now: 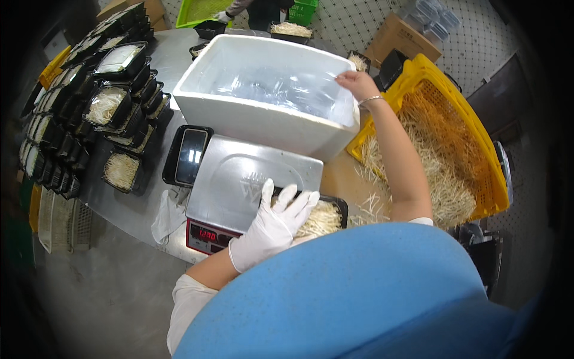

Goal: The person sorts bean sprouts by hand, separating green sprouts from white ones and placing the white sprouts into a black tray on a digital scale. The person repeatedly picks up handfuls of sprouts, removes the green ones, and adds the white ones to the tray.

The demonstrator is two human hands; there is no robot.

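Note:
My left hand (pixel 276 222), in a white glove, lies with fingers spread over the left edge of a black plastic tray of bean sprouts (pixel 320 220). Part of this tray is hidden by my hand and the blue apron (pixel 341 287). Behind it is a digital scale (pixel 251 170) with a steel platform and a lit red display. My right hand (pixel 356 85), ungloved and with a bracelet at the wrist, reaches over the right side of a white foam box (pixel 264 112). Its fingertips pinch clear plastic (pixel 332 75), partly blurred; more shiny clear plastic (pixel 278 87) fills the box.
Stacks of filled black trays (pixel 107 103) crowd the left. A smartphone (pixel 189 157) lies in a black tray beside the scale, near a loose white glove (pixel 168 215). At right stands a yellow crate of sprouts (pixel 430 157). Another person's gloved hand (pixel 222 17) is at the far side.

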